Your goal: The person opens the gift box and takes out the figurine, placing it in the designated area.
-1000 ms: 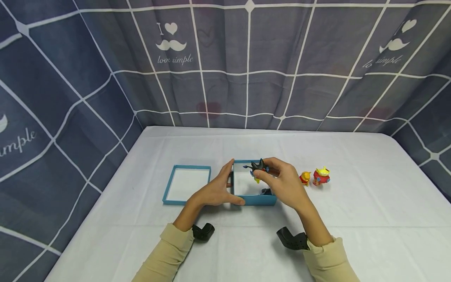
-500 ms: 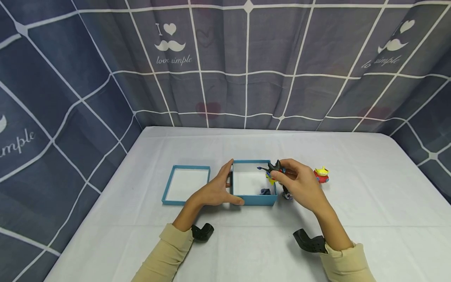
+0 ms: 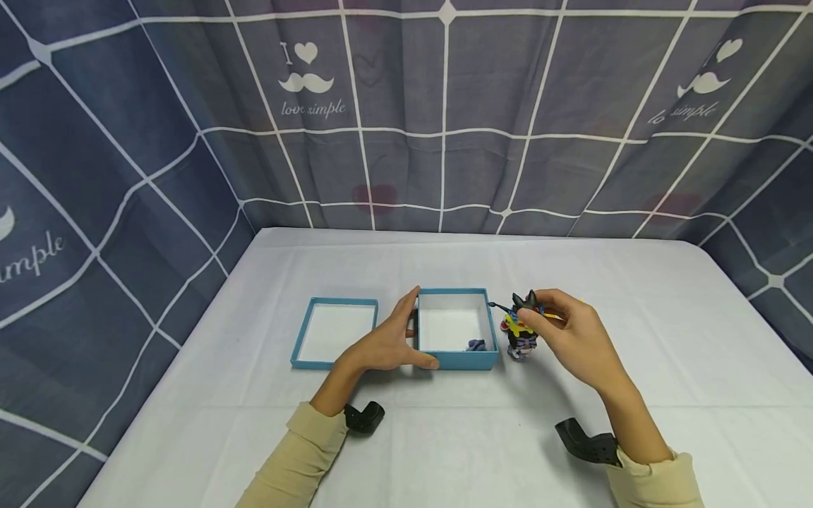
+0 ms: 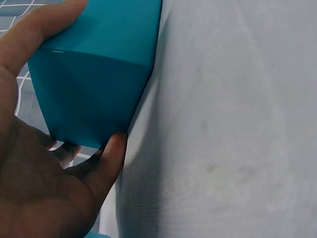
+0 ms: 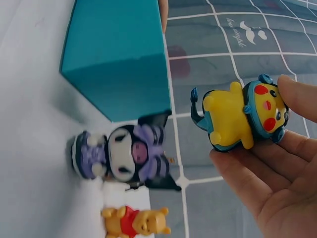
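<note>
My left hand (image 3: 386,346) grips the left end of a blue open box (image 3: 466,360), thumb on its front wall and fingers around the far side. A small bluish-purple thing (image 3: 476,345) lies in the box's front right corner. Just right of the box, my right hand (image 3: 576,342) holds a Pikachu figurine (image 5: 223,111) in a dark blue hooded costume between thumb and fingers, above the table. Below it a Kuromi figurine (image 5: 123,153) in black and purple stands close to the box. In the right wrist view a Winnie the Pooh figurine (image 5: 130,222) stands beside Kuromi.
The box's lid (image 3: 338,330), blue-rimmed and white inside, lies left of my left hand. A white cloth covers the table (image 3: 406,444). Dark grey curtains (image 3: 406,169) with white lines rise behind and at both sides.
My right hand has moved right with the Pikachu figurine, from over the box to beside it. It now hides the Pooh and the red-and-yellow figurine in the head view. My left hand stays put.
</note>
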Tool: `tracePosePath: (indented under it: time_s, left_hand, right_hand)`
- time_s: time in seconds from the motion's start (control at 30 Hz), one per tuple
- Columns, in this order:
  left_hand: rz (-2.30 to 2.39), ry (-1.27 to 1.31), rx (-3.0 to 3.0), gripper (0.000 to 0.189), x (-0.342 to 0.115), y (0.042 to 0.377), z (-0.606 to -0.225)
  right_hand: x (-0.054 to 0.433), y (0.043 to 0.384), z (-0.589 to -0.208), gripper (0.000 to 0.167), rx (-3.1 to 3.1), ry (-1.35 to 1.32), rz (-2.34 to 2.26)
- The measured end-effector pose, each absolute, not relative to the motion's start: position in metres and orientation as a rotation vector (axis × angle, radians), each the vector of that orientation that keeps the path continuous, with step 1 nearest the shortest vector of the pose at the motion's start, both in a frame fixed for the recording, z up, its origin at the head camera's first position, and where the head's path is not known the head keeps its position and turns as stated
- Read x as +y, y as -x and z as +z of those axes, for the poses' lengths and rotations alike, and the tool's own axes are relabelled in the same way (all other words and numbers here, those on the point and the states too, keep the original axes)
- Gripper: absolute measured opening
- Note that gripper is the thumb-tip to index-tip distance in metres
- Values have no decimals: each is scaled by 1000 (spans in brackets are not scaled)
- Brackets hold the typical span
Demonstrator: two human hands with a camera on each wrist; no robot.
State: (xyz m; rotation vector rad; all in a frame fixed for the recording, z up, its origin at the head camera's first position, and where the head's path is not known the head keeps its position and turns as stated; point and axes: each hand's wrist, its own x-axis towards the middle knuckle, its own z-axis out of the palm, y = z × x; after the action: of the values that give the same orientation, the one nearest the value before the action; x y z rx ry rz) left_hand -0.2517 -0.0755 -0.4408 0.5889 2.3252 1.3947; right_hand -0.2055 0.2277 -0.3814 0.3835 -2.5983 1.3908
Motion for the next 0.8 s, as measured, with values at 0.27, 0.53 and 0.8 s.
tracePosePath:
  time_s: [0.27, 0.53, 0.8]
  left_hand:
    - [1394, -586, 2328, 128, -75, 251, -440]
    - [1396, -578, 2323, 128, -76, 252, -439]
    - [1403, -576, 2317, 126, -76, 254, -438]
  right_hand:
    - [243, 199, -382, 33, -2614, -347, 1306]
    - [259, 193, -381, 32, -2590, -352, 1274]
    - [271, 186, -387, 36, -2620, -315, 1304]
